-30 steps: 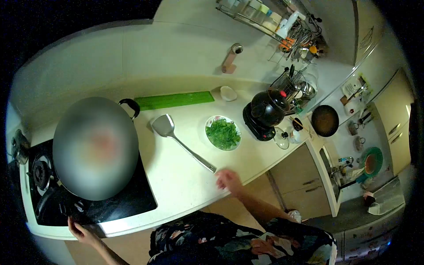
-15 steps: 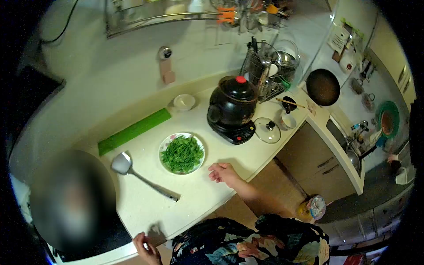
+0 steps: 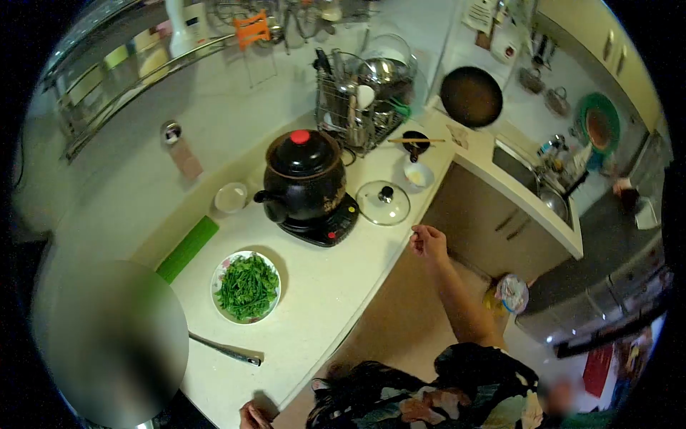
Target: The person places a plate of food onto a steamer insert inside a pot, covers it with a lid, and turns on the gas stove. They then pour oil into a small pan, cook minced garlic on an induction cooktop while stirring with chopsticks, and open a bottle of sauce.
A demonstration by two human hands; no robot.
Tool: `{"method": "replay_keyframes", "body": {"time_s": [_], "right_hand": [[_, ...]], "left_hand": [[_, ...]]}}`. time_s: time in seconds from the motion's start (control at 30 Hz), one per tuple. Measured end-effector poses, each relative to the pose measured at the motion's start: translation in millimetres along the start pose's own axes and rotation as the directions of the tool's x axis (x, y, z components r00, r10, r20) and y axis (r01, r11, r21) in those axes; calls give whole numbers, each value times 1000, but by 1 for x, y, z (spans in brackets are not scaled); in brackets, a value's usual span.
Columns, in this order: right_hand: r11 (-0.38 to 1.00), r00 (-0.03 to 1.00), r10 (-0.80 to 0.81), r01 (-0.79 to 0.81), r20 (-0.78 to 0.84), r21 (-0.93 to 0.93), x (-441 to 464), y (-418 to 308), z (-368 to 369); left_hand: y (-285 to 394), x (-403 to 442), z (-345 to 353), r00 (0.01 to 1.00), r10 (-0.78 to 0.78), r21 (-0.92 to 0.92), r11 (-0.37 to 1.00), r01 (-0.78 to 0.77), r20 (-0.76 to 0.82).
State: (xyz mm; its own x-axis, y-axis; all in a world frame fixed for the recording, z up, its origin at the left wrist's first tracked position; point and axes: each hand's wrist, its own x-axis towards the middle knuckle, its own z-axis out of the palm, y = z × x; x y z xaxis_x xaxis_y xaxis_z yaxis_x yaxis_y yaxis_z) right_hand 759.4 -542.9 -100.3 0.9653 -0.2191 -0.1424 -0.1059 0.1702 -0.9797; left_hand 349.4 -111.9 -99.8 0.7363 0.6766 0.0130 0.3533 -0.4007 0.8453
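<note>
My right hand (image 3: 429,242) hangs in the air beyond the counter's front edge, near the glass lid (image 3: 384,203). Its fingers are loosely bent and hold nothing. At the bottom of the view, my left hand (image 3: 254,416) is partly cut off by the frame, its fingers loosely apart and empty by the counter edge. A white bowl of chopped greens (image 3: 247,287) stands on the counter. Left of my left hand lies the spatula handle (image 3: 227,351); the spatula's head is hidden by a blurred round area. Behind the greens is a black pot (image 3: 304,175) on an electric base.
A green strip (image 3: 187,249) and a small white bowl (image 3: 231,198) lie along the wall. Farther right are a dish rack (image 3: 361,104), a white cup (image 3: 418,174), a dark pan (image 3: 471,96) and the sink (image 3: 514,161). A container (image 3: 511,294) stands on the floor.
The view has swung to the right, so the stove side slides left and downward. My right hand has moved from beside the spatula and greens to past the counter edge near the lid.
</note>
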Motion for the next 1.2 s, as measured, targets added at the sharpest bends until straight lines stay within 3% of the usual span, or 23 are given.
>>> {"method": "replay_keyframes", "body": {"time_s": [0.03, 0.13, 0.17, 0.2, 0.3, 0.4, 0.47, 0.6, 0.63, 0.67, 0.73, 0.77, 0.9, 1.1, 1.2], "right_hand": [[998, 1000, -1, 0, -21, -56, -18, -5, -6], [969, 988, 128, -143, -86, -202, -44, -7, -42], [957, 982, 163, -181, -95, -229, -45, -11, -57], [959, 981, 142, -170, -130, -229, -40, -15, -70], [982, 974, 53, -91, -220, -168, 1, -22, -110], [999, 993, -20, 23, -116, 23, 84, -23, -154], [992, 997, 18, -9, -79, 122, 130, -51, -154], [944, 994, 105, -92, -26, 318, 290, -65, -163], [924, 987, 157, -133, -39, 359, 322, -60, -164], [896, 979, 200, -170, -31, 409, 352, -57, -164], [835, 964, 266, -222, -17, 503, 407, -61, -159], [815, 968, 232, -246, 93, 525, 428, -61, -159], [796, 928, 359, -360, 101, 486, 486, -63, -140], [809, 930, 325, -367, 171, 459, 496, -49, -139], [870, 950, 283, -313, 135, 382, 458, -59, -147]], "left_hand": [[-14, 7, 5, 988, -101, -278, 952, 130, 118], [-9, 22, 32, 974, -114, -333, 926, 176, 196], [51, 29, 25, 965, -59, -121, 988, 93, 255], [58, 36, 36, 964, 128, -220, 973, -76, 234], [82, 53, 69, 915, 244, -215, 960, -181, 321], [114, 66, 122, 848, 422, -213, 905, -369, 320], [166, 66, 166, 834, 481, -244, 872, -424, 269], [205, 79, 271, 776, 603, -162, 797, -581, 185], [210, 84, 305, 827, 521, -138, 853, -502, 210], [215, 84, 335, 830, 544, -128, 838, -530, 123], [267, 85, 376, 869, 457, -228, 881, -414, 191], [292, 87, 391, 847, 478, -214, 875, -435, 234], [357, 102, 432, 732, 594, -129, 798, -589, 333], [386, 128, 475, 701, 622, -76, 765, -640, 349], [399, 140, 492, 719, 530, -109, 831, -545, 449]]}}
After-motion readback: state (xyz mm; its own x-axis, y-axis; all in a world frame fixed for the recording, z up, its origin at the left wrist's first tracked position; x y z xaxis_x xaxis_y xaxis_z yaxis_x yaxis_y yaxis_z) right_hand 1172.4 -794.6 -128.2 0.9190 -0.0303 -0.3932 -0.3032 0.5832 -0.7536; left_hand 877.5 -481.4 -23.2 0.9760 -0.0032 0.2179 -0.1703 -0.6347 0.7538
